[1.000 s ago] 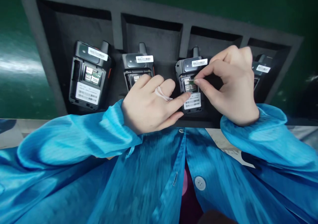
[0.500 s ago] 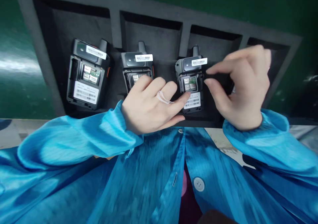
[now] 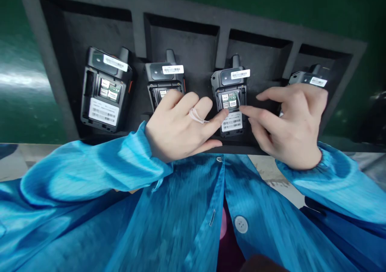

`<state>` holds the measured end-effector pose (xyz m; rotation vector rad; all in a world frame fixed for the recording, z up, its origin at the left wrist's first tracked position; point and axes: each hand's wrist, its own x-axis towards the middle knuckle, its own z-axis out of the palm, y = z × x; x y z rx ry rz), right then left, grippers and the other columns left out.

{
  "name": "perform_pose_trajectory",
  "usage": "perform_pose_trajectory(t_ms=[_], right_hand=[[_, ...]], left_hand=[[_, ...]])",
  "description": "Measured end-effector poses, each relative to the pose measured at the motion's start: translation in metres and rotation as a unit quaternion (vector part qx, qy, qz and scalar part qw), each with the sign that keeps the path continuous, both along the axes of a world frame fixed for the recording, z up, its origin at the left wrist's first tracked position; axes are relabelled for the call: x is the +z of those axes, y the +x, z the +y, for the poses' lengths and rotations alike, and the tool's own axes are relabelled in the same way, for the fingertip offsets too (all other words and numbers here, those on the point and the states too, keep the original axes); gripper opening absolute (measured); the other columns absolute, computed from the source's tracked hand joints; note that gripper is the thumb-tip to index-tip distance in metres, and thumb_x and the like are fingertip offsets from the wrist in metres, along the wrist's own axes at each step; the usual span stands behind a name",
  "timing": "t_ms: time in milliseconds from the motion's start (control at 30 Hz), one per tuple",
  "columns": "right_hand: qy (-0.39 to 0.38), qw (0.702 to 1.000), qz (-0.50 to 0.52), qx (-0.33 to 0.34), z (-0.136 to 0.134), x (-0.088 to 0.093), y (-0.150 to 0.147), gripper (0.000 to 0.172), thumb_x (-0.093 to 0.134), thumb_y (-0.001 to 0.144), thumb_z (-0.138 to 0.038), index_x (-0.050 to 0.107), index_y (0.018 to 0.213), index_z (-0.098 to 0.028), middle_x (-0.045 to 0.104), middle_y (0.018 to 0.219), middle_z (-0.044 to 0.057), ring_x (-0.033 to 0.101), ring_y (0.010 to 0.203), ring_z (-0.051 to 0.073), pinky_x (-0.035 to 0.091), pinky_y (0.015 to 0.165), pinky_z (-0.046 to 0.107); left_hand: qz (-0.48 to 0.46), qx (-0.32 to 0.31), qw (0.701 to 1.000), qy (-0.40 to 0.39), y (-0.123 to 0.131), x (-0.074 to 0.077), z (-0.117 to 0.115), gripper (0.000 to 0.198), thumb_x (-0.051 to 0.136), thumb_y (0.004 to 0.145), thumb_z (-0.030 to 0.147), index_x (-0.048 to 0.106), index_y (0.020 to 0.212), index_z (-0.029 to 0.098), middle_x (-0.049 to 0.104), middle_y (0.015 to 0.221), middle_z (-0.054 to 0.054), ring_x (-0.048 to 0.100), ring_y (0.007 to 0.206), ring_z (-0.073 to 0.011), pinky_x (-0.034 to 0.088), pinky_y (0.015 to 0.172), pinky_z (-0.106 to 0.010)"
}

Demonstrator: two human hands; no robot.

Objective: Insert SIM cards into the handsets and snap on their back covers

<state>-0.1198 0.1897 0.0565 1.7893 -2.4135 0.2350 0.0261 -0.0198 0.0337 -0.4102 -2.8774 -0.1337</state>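
Four black handheld radios lie back-up, covers off, in a black foam tray [image 3: 137, 30]. My left hand [image 3: 177, 127] rests flat over the second radio [image 3: 164, 77], fingers spread, a thin white band on one finger. Its index fingertip touches the third radio [image 3: 230, 83] just below the open card slot. My right hand [image 3: 291, 127] is open beside that radio, its index finger pointing at the white barcode label [image 3: 231, 124]. That hand covers most of the fourth radio [image 3: 309, 79]. Neither hand holds anything that I can see.
The first radio [image 3: 104, 91] sits untouched at the left of the tray. A green surface [image 3: 18, 83] surrounds the tray, and a pale table edge [image 3: 18, 159] runs in front of it. My blue coat sleeves fill the lower view.
My right hand pinched a small piece at the third radio's slot, lifted away to the right, then came back down with fingers spread. The left hand barely moved.
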Motion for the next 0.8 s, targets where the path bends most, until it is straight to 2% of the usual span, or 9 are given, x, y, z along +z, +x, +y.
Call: perform_pose_trajectory(t_ms=[100,200,433,600,800], right_hand=[[0.008,1.000,-0.023,-0.017,-0.007,0.004,0.000,0.037,0.061,0.087,-0.029,0.068,0.123,-0.025,0.058,0.129,0.010,0.052,0.118,0.037,0.039,0.099,0.055],[0.043,0.998,-0.039,-0.018,-0.013,0.004,0.000,0.044,0.057,0.090,-0.030,0.061,0.134,-0.027,0.051,0.139,0.011,0.044,0.127,0.040,0.036,0.104,0.058],[0.012,0.999,0.036,-0.034,-0.011,-0.002,0.004,0.042,0.058,0.089,-0.031,0.062,0.130,-0.026,0.054,0.138,0.011,0.050,0.122,0.039,0.039,0.100,0.059],[0.030,0.998,0.044,-0.017,-0.009,-0.002,0.005,0.044,0.057,0.090,-0.031,0.058,0.134,-0.031,0.050,0.142,0.007,0.047,0.126,0.035,0.039,0.105,0.055],[0.040,0.997,0.059,-0.036,-0.008,-0.005,0.005,0.044,0.054,0.092,-0.034,0.055,0.135,-0.030,0.047,0.144,0.006,0.044,0.129,0.036,0.037,0.105,0.056]], left_hand=[[0.020,-0.007,1.000,-0.009,0.000,0.000,-0.001,0.068,0.046,0.089,0.070,0.056,0.133,0.019,0.063,0.095,-0.010,0.056,0.081,-0.0254,0.032,0.066,-0.037],[0.046,-0.015,0.999,-0.002,0.001,-0.001,-0.001,0.066,0.046,0.090,0.067,0.059,0.130,0.016,0.063,0.093,-0.011,0.055,0.079,-0.0257,0.030,0.065,-0.037],[-0.005,0.008,1.000,0.027,0.000,-0.001,0.003,0.062,0.042,0.092,0.065,0.059,0.125,0.015,0.061,0.097,-0.014,0.056,0.085,-0.0281,0.036,0.069,-0.040],[-0.017,0.041,0.998,0.045,-0.004,0.000,0.004,0.073,0.041,0.089,0.071,0.055,0.132,0.014,0.060,0.100,-0.016,0.057,0.086,-0.0301,0.040,0.072,-0.044],[-0.037,0.074,0.995,0.058,-0.007,0.001,0.006,0.065,0.051,0.088,0.064,0.055,0.131,0.015,0.058,0.100,-0.015,0.057,0.089,-0.0322,0.041,0.075,-0.046]])
